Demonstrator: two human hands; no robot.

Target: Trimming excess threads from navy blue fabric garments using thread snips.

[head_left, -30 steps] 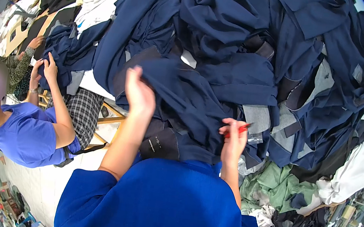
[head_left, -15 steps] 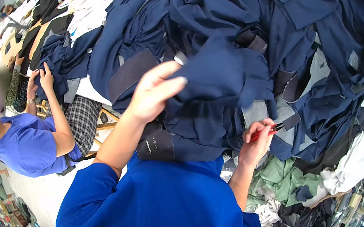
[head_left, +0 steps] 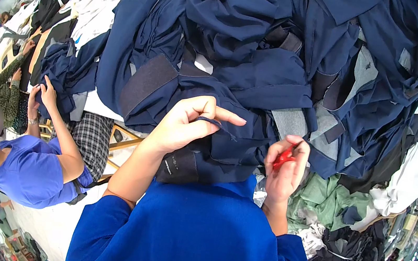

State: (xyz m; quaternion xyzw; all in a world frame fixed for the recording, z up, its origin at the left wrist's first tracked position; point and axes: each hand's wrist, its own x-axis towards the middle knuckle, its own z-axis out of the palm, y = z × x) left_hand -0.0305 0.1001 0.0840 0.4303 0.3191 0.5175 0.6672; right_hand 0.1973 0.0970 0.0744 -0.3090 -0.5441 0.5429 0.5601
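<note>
Over the near side of the pile, my left hand point(head_left: 183, 124) pinches an edge of a navy garment point(head_left: 234, 157) between thumb and fingers, with the index finger stretched to the right. My right hand point(head_left: 288, 167) is closed around small red-handled thread snips point(head_left: 283, 157), whose blades I cannot make out. It stays just right of the garment. A dark panel point(head_left: 179, 166) with small pale marks hangs at the near edge, against my blue shirt. Behind both hands rises a heap of navy garments point(head_left: 230, 6) with grey undersides showing in places.
Green cloth point(head_left: 328, 204) and a bundle of dark scraps point(head_left: 348, 257) lie to the right, below white fabric point(head_left: 407, 167). At the left, a person in a purple top point(head_left: 33, 165) handles navy cloth. White and black garments point(head_left: 96, 5) spread beyond.
My left hand has come down and right, now pinching the garment's edge. The raised cloth has dropped onto the pile. My right hand has turned and shifted slightly left with the snips.
</note>
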